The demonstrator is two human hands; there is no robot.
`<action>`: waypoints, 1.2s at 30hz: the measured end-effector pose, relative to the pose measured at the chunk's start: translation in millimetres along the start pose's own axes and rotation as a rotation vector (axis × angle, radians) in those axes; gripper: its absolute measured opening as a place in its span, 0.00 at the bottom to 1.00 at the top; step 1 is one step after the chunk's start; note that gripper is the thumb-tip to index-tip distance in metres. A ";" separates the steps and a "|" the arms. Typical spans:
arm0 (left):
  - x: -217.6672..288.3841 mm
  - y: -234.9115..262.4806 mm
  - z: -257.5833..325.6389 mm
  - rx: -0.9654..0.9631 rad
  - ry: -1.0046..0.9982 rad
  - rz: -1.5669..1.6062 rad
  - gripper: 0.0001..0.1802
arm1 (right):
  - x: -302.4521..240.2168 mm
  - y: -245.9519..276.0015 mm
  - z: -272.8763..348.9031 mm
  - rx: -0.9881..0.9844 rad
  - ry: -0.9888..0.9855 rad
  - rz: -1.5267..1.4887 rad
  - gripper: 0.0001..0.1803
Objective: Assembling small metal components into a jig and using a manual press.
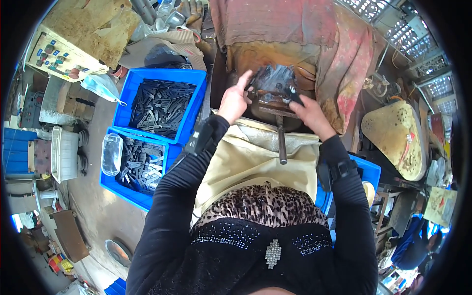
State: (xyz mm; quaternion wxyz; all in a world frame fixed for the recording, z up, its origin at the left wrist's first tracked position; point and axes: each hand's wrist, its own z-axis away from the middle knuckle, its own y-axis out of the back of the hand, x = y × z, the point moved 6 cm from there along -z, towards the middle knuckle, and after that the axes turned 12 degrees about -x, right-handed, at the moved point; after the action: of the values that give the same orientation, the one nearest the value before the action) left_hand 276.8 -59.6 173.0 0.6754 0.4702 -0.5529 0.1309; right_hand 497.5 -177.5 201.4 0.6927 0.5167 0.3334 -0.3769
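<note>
In front of me is a dark, wet-looking metal fixture [275, 81] with a rusty ledge, and a round metal bar handle [281, 142] points from it toward me. At its left edge is my left hand [235, 102], its index finger stretched upward and no held thing visible in it. My right hand [311, 115] is closed at the fixture's right side, thumb forward, gripping a small dark piece [296, 97] whose kind I cannot make out. Parts of both hands' fingers are hidden. A cream cloth [255, 167] hangs between the fixture and my lap.
To my left stand two blue bins [199, 78] with many flat dark metal pieces; a clear plastic container [112, 154] rests on the nearer one. Stained red cloth [280, 22] drapes behind the fixture. Another blue bin [369, 172] is by my right arm. A control box [64, 56] stands far left.
</note>
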 end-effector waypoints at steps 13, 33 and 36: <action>-1.1 -57.7 -63.4 -0.518 -0.187 -0.408 0.24 | -35.0 -60.8 96.6 -0.123 0.022 -0.079 0.14; 12.9 -39.1 -49.5 -0.558 -0.227 -0.623 0.26 | 27.3 -5.3 91.8 0.248 -0.141 -0.981 0.11; 16.8 -33.5 -42.4 -0.469 -0.146 -0.623 0.28 | 33.0 4.4 92.1 0.297 -0.165 -0.926 0.10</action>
State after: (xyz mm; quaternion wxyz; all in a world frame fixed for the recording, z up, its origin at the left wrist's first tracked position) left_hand 332.5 -49.8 173.4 0.7308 0.4566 -0.4451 -0.2437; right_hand 524.2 -271.6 197.7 0.3955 0.3758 0.4149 -0.7282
